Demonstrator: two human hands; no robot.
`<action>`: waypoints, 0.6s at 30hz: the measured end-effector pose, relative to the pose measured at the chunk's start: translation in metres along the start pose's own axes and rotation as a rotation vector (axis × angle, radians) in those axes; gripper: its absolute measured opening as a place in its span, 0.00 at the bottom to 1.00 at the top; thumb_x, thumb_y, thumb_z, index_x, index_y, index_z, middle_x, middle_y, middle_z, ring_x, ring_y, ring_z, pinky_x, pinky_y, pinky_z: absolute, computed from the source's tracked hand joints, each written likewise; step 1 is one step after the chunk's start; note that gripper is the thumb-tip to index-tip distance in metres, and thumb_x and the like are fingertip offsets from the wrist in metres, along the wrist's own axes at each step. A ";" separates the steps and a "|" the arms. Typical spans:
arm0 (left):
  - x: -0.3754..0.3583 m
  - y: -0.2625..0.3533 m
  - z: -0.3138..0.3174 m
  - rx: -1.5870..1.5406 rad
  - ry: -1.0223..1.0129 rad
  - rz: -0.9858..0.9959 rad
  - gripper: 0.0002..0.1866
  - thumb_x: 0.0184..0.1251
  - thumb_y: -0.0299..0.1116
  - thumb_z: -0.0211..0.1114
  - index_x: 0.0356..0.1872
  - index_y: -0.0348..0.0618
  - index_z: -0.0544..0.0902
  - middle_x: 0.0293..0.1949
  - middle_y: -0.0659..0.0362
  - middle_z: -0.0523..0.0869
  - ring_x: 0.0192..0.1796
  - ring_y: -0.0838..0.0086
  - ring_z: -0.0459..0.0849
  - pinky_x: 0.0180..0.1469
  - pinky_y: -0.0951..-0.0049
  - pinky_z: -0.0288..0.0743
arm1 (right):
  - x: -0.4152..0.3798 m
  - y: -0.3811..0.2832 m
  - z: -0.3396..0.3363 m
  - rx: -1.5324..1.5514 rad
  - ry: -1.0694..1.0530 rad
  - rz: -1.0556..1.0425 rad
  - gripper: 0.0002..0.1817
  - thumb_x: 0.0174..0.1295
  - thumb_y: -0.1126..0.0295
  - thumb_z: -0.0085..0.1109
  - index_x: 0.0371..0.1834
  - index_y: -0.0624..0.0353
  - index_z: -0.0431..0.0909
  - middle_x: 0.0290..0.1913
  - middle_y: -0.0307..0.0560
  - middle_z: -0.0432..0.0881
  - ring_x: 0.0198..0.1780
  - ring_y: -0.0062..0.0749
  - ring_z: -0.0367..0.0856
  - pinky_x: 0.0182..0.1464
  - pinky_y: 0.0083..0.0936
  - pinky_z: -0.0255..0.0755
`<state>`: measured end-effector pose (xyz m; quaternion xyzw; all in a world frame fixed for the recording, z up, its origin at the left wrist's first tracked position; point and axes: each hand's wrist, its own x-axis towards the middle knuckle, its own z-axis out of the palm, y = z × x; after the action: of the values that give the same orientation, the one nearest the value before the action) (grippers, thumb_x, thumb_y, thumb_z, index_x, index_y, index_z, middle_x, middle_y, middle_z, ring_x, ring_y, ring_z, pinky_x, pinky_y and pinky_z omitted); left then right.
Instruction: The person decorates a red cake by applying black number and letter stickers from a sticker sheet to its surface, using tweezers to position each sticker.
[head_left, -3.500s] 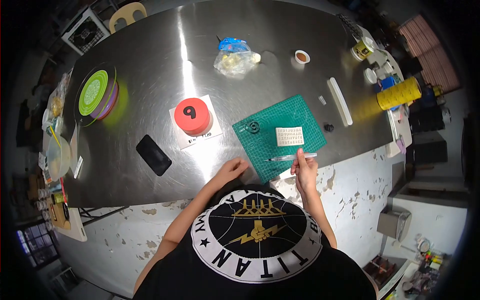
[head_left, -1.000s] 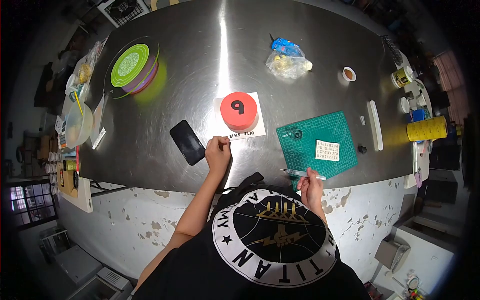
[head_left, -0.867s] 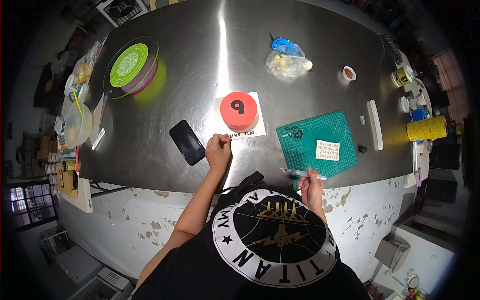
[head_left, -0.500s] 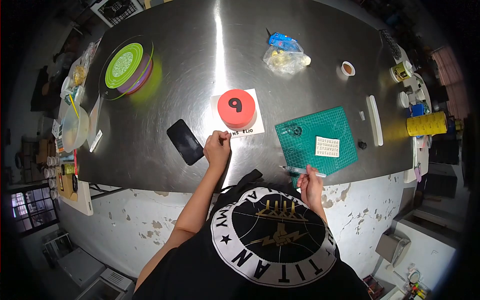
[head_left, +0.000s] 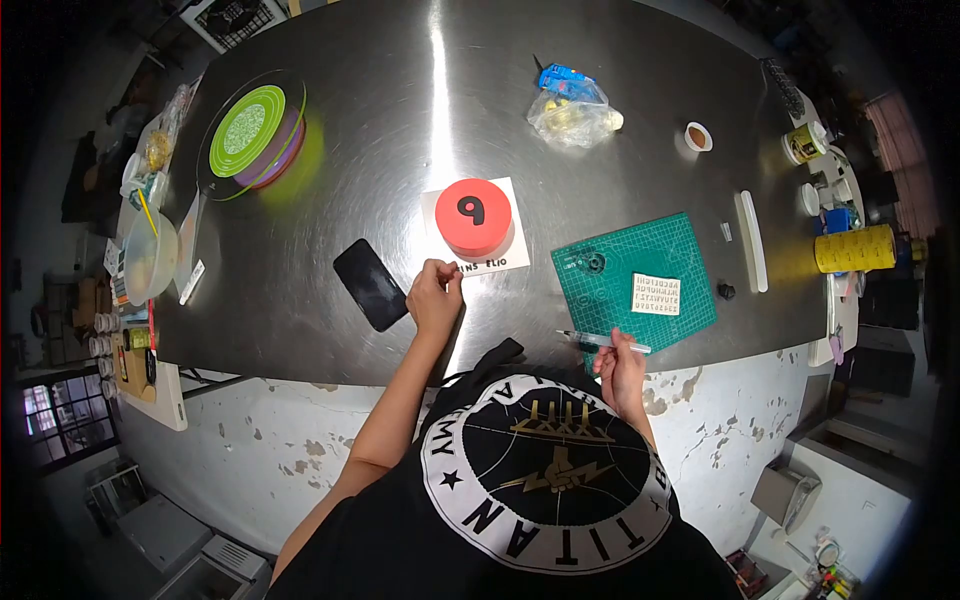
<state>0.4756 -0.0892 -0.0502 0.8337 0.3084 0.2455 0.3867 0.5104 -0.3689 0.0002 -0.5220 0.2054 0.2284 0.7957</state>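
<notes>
On the brushed steel table (head_left: 620, 60), hands pinch: left (head_left: 435, 297) a white card (head_left: 488, 262), right (head_left: 620, 362) a slim pen (head_left: 603, 341).

Left hand (head_left: 435, 297) at near edge of white card (head_left: 478, 262), fingers (head_left: 447, 268) pinching its corner. Red disc (head_left: 472, 215) marked 9 on card. Black phone (head_left: 371, 284) just beside left hand. Right hand (head_left: 621, 365) gripping craft knife (head_left: 602, 341) over near edge of green cutting mat (head_left: 633, 280). Small lettered sheet (head_left: 657, 294) on mat. All on steel surface (head_left: 400, 120).
</notes>
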 end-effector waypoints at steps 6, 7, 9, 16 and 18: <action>0.001 -0.003 0.002 0.049 -0.023 0.033 0.10 0.50 0.26 0.65 0.27 0.42 0.70 0.28 0.60 0.86 0.28 0.71 0.85 0.29 0.73 0.74 | 0.001 -0.001 0.000 0.001 0.004 0.016 0.10 0.62 0.64 0.52 0.33 0.58 0.66 0.20 0.43 0.75 0.15 0.26 0.73 0.17 0.19 0.68; 0.002 -0.003 0.002 0.057 -0.022 0.029 0.10 0.50 0.26 0.65 0.27 0.42 0.70 0.27 0.59 0.86 0.28 0.71 0.85 0.29 0.73 0.74 | 0.001 -0.001 0.001 0.007 0.004 0.016 0.09 0.62 0.65 0.52 0.33 0.58 0.66 0.20 0.43 0.75 0.15 0.26 0.73 0.17 0.18 0.68; 0.002 -0.003 0.002 0.066 -0.022 0.025 0.10 0.50 0.26 0.65 0.27 0.42 0.70 0.27 0.59 0.86 0.28 0.71 0.85 0.29 0.73 0.74 | 0.001 -0.001 0.001 0.014 0.003 0.017 0.09 0.62 0.65 0.52 0.33 0.58 0.66 0.20 0.43 0.75 0.15 0.26 0.73 0.17 0.18 0.68; 0.001 -0.003 0.001 0.078 -0.039 0.011 0.10 0.51 0.27 0.65 0.28 0.43 0.70 0.25 0.60 0.84 0.28 0.69 0.84 0.29 0.71 0.73 | 0.000 -0.005 0.004 -0.005 0.015 0.028 0.10 0.61 0.66 0.54 0.31 0.59 0.66 0.20 0.42 0.72 0.17 0.25 0.71 0.19 0.19 0.67; 0.000 -0.004 0.001 0.056 -0.044 -0.013 0.10 0.51 0.29 0.65 0.29 0.44 0.71 0.24 0.60 0.83 0.27 0.67 0.82 0.29 0.68 0.72 | 0.001 -0.005 0.004 -0.009 0.013 0.029 0.10 0.61 0.66 0.54 0.31 0.59 0.66 0.20 0.42 0.72 0.17 0.25 0.71 0.19 0.19 0.67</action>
<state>0.4751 -0.0875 -0.0534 0.8474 0.3119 0.2159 0.3716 0.5141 -0.3671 0.0047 -0.5238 0.2170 0.2376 0.7887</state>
